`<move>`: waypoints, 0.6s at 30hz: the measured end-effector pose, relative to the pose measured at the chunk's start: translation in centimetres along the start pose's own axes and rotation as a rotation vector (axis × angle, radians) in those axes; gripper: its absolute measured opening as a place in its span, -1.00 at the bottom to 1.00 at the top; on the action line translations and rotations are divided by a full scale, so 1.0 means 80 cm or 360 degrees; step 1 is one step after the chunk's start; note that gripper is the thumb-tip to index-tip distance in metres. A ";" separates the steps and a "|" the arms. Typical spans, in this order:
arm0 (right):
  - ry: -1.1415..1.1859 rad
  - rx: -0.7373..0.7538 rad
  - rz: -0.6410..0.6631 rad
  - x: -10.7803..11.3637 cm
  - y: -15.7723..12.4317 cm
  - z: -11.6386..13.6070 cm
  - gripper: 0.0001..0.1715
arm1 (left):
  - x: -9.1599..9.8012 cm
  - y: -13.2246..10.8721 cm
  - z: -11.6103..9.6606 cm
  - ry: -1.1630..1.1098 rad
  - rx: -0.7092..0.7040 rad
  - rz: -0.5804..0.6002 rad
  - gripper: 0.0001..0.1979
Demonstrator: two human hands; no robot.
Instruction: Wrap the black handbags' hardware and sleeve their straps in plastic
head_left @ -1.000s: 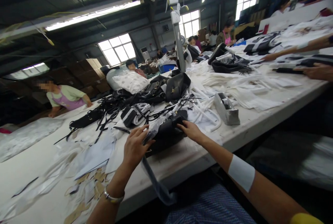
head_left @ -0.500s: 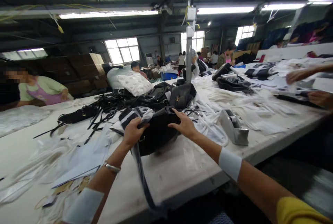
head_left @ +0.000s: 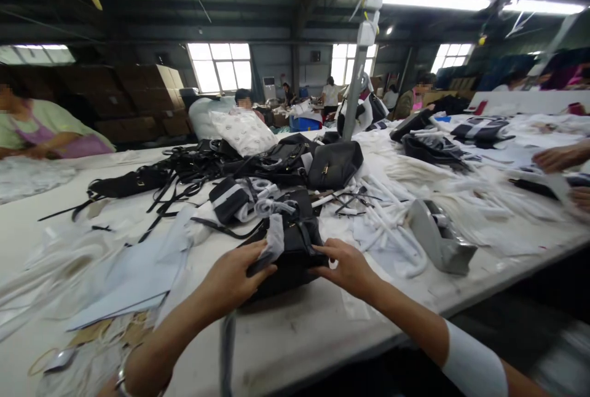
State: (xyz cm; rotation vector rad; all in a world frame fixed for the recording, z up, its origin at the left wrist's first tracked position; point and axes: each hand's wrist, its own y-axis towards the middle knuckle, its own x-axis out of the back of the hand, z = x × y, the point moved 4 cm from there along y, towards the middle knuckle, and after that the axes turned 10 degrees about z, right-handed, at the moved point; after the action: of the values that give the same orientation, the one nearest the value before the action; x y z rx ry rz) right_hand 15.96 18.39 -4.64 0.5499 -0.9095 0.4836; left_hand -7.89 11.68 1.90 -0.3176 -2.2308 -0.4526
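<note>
A black handbag point(head_left: 297, 246) rests on the table in front of me, tilted, with a translucent wrapped strap point(head_left: 227, 348) hanging from its left side toward the table's front edge. My left hand point(head_left: 242, 271) is closed on the bag's left side, with a piece of pale wrapping by its fingers. At the right edge of the bag, my right hand point(head_left: 345, 267) pinches the black material between thumb and fingers. A wrapped handle point(head_left: 276, 206) lies on top of the bag. The bag's underside is hidden.
Beyond the bag lies a heap of black bags point(head_left: 334, 163) and straps. A grey tape dispenser point(head_left: 442, 237) stands at right near white wrapped tubes point(head_left: 391, 225). Pale blue sheets point(head_left: 133, 280) lie at left. A co-worker's hand point(head_left: 562, 157) is at far right; another person point(head_left: 59, 133) is at far left.
The bag has turned, so its top with the wrapped handle now faces me. My right hand has moved from its upper edge down to its right side. The view has shifted.
</note>
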 end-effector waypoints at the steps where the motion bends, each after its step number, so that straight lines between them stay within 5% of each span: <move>1: -0.0007 -0.0019 -0.0010 -0.008 -0.014 -0.004 -0.53 | -0.015 0.001 0.002 -0.0032 -0.0086 -0.0011 -0.65; 4: 0.0043 0.0019 -0.0121 -0.025 -0.047 -0.005 -0.40 | -0.048 0.005 0.010 0.0143 -0.0100 0.0032 -0.51; 7: 0.0256 0.0024 -0.0299 -0.041 -0.066 0.003 -0.30 | -0.062 0.005 0.012 0.0364 0.0012 0.0255 -0.72; 11: 0.0963 -0.0144 -0.0437 -0.059 -0.072 0.001 -0.31 | -0.066 0.001 -0.012 0.0604 0.0028 0.0265 -0.75; 15: 0.1544 -0.0061 -0.0131 -0.062 -0.068 -0.007 -0.21 | -0.081 0.002 -0.042 0.0740 -0.0090 0.0104 -0.61; 18: 0.1708 0.0033 0.0042 -0.063 -0.073 -0.019 -0.16 | -0.091 0.008 -0.045 0.0720 -0.0117 0.0106 -0.73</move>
State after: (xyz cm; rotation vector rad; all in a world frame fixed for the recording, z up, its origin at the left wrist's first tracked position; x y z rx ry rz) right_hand 17.76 14.10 -11.03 0.2239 0.1158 0.7034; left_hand -0.58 10.14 -1.42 -0.2936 -1.7622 -0.5145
